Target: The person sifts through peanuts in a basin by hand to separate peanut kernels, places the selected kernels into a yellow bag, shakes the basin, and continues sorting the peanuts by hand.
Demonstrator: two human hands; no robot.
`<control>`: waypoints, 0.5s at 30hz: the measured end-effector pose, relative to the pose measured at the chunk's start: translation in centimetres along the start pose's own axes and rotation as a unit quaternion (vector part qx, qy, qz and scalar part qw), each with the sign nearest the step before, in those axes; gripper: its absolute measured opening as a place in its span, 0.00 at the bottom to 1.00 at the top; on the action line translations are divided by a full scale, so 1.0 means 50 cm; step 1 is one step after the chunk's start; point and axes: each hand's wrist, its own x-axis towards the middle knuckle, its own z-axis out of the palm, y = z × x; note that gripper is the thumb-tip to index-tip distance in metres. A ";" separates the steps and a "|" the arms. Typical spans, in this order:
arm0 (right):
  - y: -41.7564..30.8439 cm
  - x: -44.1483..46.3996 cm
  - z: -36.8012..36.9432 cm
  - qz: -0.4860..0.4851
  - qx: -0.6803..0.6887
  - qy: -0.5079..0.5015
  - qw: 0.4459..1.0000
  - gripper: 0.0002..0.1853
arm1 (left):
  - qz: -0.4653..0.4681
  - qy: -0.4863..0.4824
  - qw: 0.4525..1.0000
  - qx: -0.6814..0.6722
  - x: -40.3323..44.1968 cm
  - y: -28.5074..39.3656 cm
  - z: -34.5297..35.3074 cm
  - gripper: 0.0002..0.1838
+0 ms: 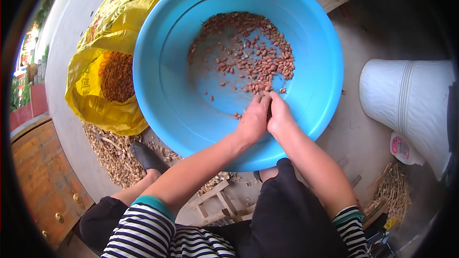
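Observation:
A large blue basin [158,71] takes up the middle of the view. Loose reddish-brown peanut kernels [267,62] lie across its bottom, thickest along the far and right side, mixed with bits of shell and dirt. My left hand [254,120] and my right hand [280,113] are low in the basin, cupped against each other with fingers together. Some kernels show at the fingertips and in the dark gap between the palms; how many are inside is hidden.
A yellow plastic bag [105,114] of kernels stands open against the basin's left side. Peanut shells [112,157] are heaped on the floor by my foot. A white sack [406,91] lies at right, a wooden cabinet [45,172] at lower left, and a small wooden frame [217,200] below.

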 end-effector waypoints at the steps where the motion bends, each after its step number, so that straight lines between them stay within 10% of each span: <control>1: -0.007 0.002 -0.004 -0.002 0.002 0.000 1.000 0.13 | 0.044 -0.001 0.999 0.005 -0.002 0.025 -0.016 0.19; 5: -0.046 -0.033 -0.005 0.004 0.066 -0.132 0.989 0.13 | 0.115 0.094 0.989 0.016 -0.011 0.103 -0.124 0.17; 15: -0.113 -0.193 0.026 -0.043 0.184 -0.318 0.929 0.17 | -0.152 0.082 0.804 -0.568 0.004 0.118 -0.165 0.16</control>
